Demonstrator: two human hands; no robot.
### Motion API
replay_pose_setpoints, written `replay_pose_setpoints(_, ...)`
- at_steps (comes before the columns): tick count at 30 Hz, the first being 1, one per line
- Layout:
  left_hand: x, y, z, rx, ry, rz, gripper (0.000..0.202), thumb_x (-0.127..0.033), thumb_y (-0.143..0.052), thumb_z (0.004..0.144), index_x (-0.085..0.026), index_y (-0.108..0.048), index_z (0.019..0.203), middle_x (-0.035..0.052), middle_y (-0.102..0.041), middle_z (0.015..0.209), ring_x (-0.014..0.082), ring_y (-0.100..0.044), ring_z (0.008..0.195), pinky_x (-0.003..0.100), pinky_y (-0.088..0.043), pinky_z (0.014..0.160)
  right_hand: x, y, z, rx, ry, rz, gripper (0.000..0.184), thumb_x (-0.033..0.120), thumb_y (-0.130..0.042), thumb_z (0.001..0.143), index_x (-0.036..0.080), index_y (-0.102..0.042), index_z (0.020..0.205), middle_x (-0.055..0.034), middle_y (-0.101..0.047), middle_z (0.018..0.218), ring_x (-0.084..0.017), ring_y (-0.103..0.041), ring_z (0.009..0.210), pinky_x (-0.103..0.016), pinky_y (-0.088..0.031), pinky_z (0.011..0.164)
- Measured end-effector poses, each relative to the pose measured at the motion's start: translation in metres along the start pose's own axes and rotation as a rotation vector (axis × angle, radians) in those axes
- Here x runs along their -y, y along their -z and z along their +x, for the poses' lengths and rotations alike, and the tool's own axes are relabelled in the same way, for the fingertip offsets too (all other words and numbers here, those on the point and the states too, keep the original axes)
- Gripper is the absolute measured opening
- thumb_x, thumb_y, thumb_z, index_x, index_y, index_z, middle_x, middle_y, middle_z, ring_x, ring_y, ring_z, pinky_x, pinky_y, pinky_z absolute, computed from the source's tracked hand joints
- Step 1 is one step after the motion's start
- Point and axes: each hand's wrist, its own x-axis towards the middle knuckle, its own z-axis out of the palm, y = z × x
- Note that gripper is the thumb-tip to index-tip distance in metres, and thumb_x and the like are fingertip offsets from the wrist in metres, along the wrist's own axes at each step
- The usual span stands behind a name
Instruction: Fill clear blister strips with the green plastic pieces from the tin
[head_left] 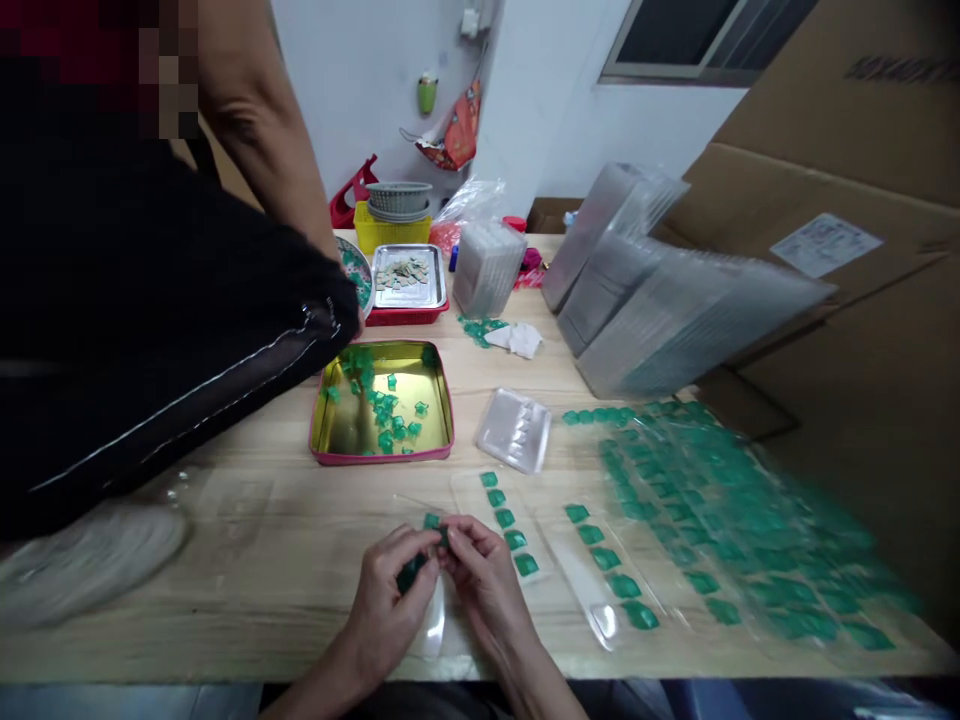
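My left hand [390, 595] and my right hand [484, 580] meet at the table's near edge, fingers pinched together over small green plastic pieces [431, 522] and a clear blister strip [435, 620]. Just right of my hands lies a clear strip holding green pieces [506, 520], and another filled strip [611, 570] lies beyond it. A gold tray with a pink rim [442, 400] holds several loose green pieces behind my hands.
Another person in black [150, 330] leans over the table's left side. Many filled strips [735, 500] spread at the right. Stacks of clear trays [660, 290], a metal tray [409, 275], a yellow basket [386, 225] and cardboard boxes [862, 200] stand behind.
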Motion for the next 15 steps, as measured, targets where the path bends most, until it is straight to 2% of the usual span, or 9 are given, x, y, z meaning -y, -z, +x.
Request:
replay_pose_setpoints(5,0.007,0.0,-0.01,-0.059,0.018,0.033,0.009,-0.012,-0.052,0.076,-0.017,-0.06,0.076,0.0023,-0.06,0.072,0.0143,-0.057,0.069,0.024,-0.043,0.065,-0.007,-0.004,-0.006,0.052,-0.021,-0.034,0.023,0.027,-0.082,0.057,0.016,-0.07,0.072,-0.0005,-0.065,0.066,-0.011,-0.058,0.06,-0.019,-0.047,0.058)
replay_pose_setpoints(8,0.009,-0.001,-0.019,-0.095,-0.021,0.081,0.014,-0.014,-0.049,0.078,-0.017,-0.06,0.07,0.0032,-0.058,0.068,0.0153,-0.055,0.067,0.025,-0.042,0.063,-0.016,-0.002,-0.009,0.046,0.007,-0.098,0.022,0.028,-0.081,0.057,0.016,-0.07,0.071,-0.0004,-0.065,0.064,-0.011,-0.056,0.057,-0.02,-0.046,0.055)
replay_pose_setpoints(10,0.009,-0.001,-0.025,-0.075,-0.023,0.103,0.019,-0.015,-0.047,0.08,-0.017,-0.062,0.07,0.0047,-0.058,0.068,0.0162,-0.055,0.068,0.026,-0.041,0.062,-0.021,0.001,-0.01,0.029,0.035,-0.153,0.022,0.03,-0.081,0.057,0.017,-0.07,0.07,-0.0007,-0.065,0.065,-0.011,-0.056,0.056,-0.021,-0.045,0.053)
replay_pose_setpoints(13,0.012,0.001,-0.03,-0.006,0.038,0.057,0.019,-0.014,-0.049,0.078,-0.018,-0.066,0.07,0.0058,-0.061,0.07,0.0171,-0.056,0.069,0.026,-0.041,0.064,-0.021,0.011,-0.008,0.0,0.108,-0.294,0.022,0.034,-0.079,0.059,0.017,-0.07,0.07,-0.001,-0.064,0.063,-0.012,-0.055,0.055,-0.023,-0.045,0.053)
replay_pose_setpoints(15,0.018,0.006,-0.029,-0.035,0.138,-0.032,0.015,-0.014,-0.053,0.073,-0.019,-0.067,0.07,0.0047,-0.063,0.07,0.0175,-0.057,0.07,0.027,-0.042,0.066,-0.016,0.019,-0.004,-0.029,0.215,-0.445,0.021,0.036,-0.076,0.062,0.017,-0.07,0.07,-0.0012,-0.064,0.063,-0.013,-0.054,0.056,-0.025,-0.045,0.055)
